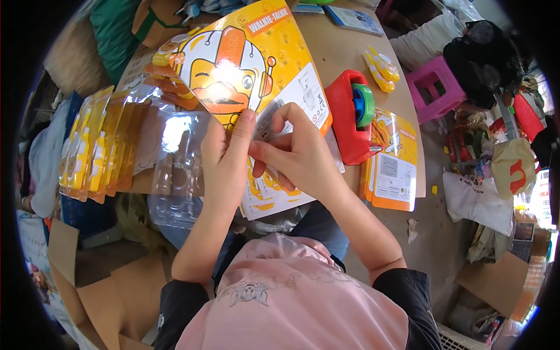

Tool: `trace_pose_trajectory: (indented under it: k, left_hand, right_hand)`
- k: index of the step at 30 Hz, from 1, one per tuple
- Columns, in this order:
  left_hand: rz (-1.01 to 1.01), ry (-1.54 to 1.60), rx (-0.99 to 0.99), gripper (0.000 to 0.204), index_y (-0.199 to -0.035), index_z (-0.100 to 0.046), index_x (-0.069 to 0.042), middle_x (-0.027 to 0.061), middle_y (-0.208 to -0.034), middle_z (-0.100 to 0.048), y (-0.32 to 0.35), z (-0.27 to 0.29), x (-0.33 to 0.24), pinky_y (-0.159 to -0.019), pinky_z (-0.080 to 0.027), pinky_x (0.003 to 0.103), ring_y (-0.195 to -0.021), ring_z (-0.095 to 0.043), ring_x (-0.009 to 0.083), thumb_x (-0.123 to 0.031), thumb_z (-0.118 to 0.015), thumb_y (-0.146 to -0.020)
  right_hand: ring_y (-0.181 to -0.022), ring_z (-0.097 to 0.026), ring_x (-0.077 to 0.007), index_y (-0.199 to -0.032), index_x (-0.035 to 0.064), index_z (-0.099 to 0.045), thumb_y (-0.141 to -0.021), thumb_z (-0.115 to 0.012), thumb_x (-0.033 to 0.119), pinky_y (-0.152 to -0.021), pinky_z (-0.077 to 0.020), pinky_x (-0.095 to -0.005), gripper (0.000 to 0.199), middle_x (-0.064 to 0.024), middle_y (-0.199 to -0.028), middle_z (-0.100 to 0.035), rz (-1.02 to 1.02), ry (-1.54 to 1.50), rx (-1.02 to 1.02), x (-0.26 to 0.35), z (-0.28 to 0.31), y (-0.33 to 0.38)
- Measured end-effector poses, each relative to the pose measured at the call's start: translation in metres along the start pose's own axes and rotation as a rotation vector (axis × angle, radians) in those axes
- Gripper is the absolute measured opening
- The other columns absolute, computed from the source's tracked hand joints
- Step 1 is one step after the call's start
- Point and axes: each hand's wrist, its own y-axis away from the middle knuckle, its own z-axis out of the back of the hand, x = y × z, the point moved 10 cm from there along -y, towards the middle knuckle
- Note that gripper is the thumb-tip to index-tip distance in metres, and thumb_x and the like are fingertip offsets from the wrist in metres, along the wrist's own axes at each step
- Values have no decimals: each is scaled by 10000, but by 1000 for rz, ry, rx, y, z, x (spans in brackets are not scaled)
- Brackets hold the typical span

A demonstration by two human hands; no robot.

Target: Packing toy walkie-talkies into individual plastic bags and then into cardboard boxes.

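A large yellow backing card [297, 44] with a cartoon duck in a helmet stands tilted up in front of me. My left hand [228, 153] is closed on its lower corner, thumb laid over the printed face. Close beside it, my right hand [300, 154] has thumb and fingers pinched together at the card's lower part. Whatever sits in that pinch is hidden. Below my hands lie more printed cards [274, 201]. Left of my left hand are clear plastic blister shells [175, 169].
A red tape dispenser [349, 125] with a green roll stands right of my hands, beside a stack of packaged cards [395, 181]. A yellow toy [382, 70] lies behind it. Filled blister packs [90, 151] stand at left. A pink stool [434, 87] is beyond the table.
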Motion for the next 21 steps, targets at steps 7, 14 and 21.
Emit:
trace_pose_trajectory:
  k: [7, 14, 21]
  left_hand:
    - [55, 224, -182, 246, -999, -538, -15, 37, -937, -577, -1, 17, 18, -698, -442, 241, -831, -524, 75, -241, -583, -912]
    - [8, 123, -420, 510, -1281, -445, -11, 103, -1200, -541, -16, 80, -8, -844, -461, 299, -1042, -554, 182, -348, -546, -911]
    - [-24, 66, -395, 509, -1292, -432, -24, 98, -1214, -531, -16, 60, -7, -846, -461, 297, -1053, -546, 185, -341, -546, -911]
  right_hand:
    - [-432, -506, -174, -633, 46, -445, -745, -741, 236, -419, -389, -300, 369, -56, -515, -500, 288, 704, -119, 5, 19, 19]
    - [-622, -569, -69, -960, 52, -538, -915, -548, 169, -483, -392, -212, 125, -19, -701, -594, 217, 381, -738, 14, 201, 98]
    - [-1158, -480, -226, -940, 48, -683, -787, -695, 248, -896, -411, -347, 252, -150, -1220, -507, 23, 585, -500, -62, 224, 70]
